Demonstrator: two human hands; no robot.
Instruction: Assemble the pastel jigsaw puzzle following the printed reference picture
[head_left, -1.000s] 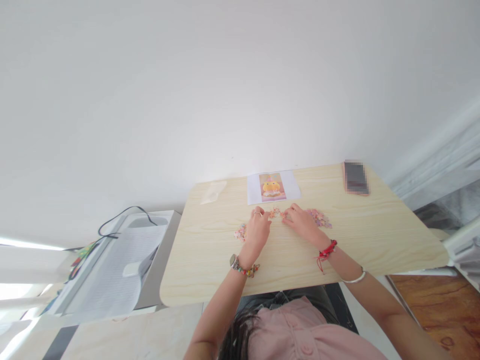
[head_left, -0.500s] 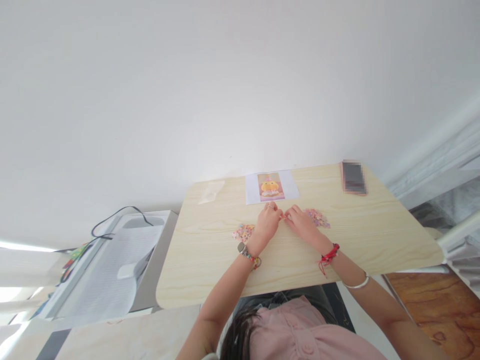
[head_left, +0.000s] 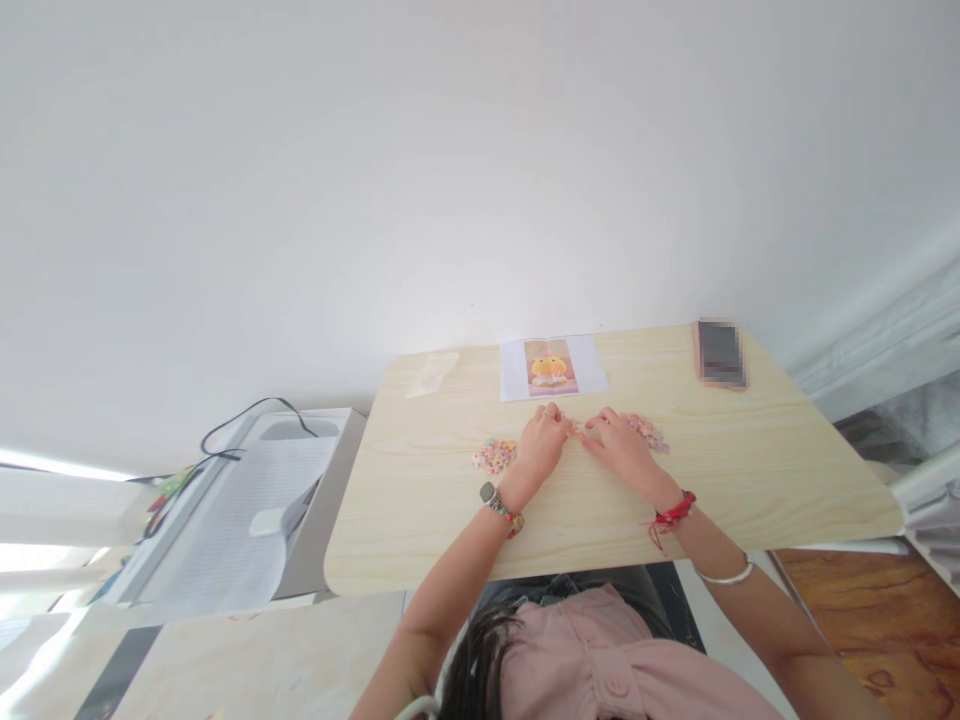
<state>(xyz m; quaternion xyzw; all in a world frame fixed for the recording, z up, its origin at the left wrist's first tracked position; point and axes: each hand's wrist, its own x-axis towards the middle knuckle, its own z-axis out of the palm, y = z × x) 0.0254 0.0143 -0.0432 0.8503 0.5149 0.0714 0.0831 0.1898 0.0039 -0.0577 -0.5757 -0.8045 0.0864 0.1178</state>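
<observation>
My left hand (head_left: 541, 445) and my right hand (head_left: 621, 447) lie on a light wooden table (head_left: 420, 520), fingertips meeting over a few small coloured pieces between them. Those pieces are mostly hidden by my fingers. A loose pile of coloured pieces (head_left: 494, 456) sits just left of my left hand. Another pile (head_left: 649, 432) lies behind my right hand. A printed picture of a yellow figure on white paper (head_left: 553, 367) lies just beyond my hands. Whether either hand grips a piece is hidden.
A phone (head_left: 720, 353) lies at the table's far right. A small clear plastic bag (head_left: 433, 372) rests at the far left. A white wall rises behind the table. Left of the table stands a white chair (head_left: 247, 500) with a black cable (head_left: 247, 415).
My left hand moved right from beside the left pile until its fingertips met my right hand's. The left pile is now uncovered. The view shifted slightly.
</observation>
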